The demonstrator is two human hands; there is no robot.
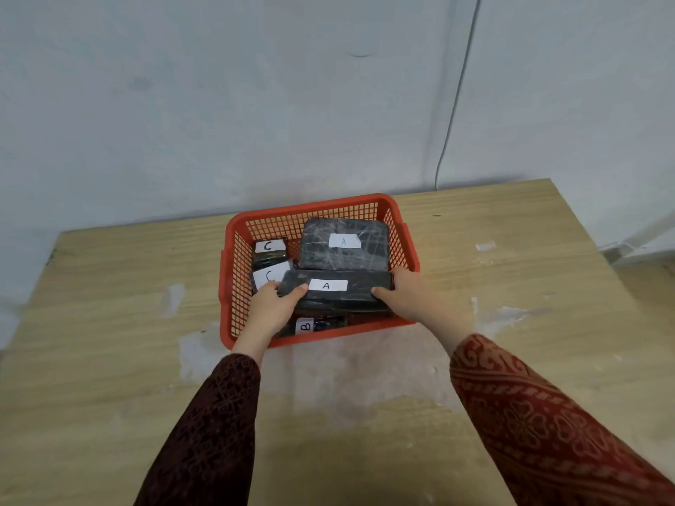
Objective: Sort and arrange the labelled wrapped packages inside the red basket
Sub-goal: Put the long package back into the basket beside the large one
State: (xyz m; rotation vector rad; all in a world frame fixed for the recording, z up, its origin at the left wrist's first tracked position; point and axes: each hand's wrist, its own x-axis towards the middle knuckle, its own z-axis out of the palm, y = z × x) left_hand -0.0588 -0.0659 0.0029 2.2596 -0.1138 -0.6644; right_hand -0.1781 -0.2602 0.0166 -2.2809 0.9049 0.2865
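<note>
A red mesh basket sits on the wooden table and holds several black wrapped packages with white labels. Both hands grip a long package marked A above the basket's front half: my left hand holds its left end, my right hand its right end. A bigger package marked A lies flat at the back right. Two small packages marked C lie at the back left. A package marked B shows at the front, mostly hidden under the held one.
The wooden table has pale worn patches around the basket. A grey wall stands just behind the table, with a thin cable running down it at the right. The table's right edge drops off near a floor corner.
</note>
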